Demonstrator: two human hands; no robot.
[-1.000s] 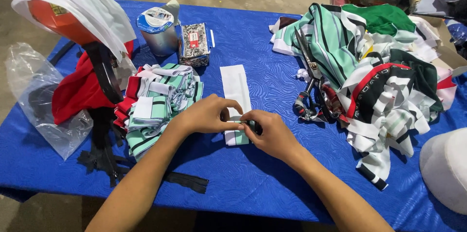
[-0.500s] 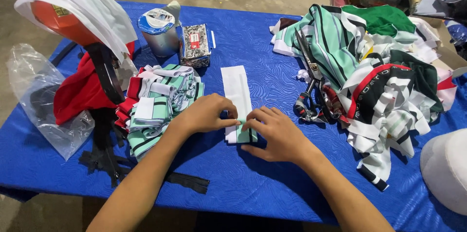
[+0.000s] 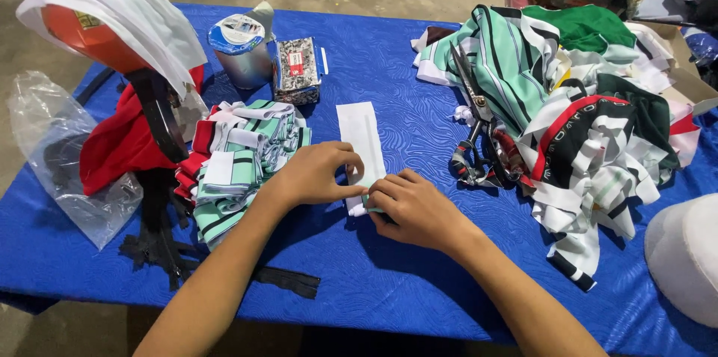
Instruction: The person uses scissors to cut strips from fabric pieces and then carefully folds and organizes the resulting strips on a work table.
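Observation:
A narrow white fabric strip lies lengthwise on the blue tablecloth. My left hand pinches its near end from the left. From the right, my right hand pinches the same end, where a bit of green striped cloth shows under the fingers. The two hands touch over the strip's near end, which they mostly hide.
A stack of folded green, white and red striped pieces lies left of my hands. A big heap of striped fabric with scissors fills the right. A tape roll, small box, plastic bag, black straps and white cap surround.
My right hand has slid slightly toward me and my left fingers have closed over the strip's near end. The strip itself stays where it was.

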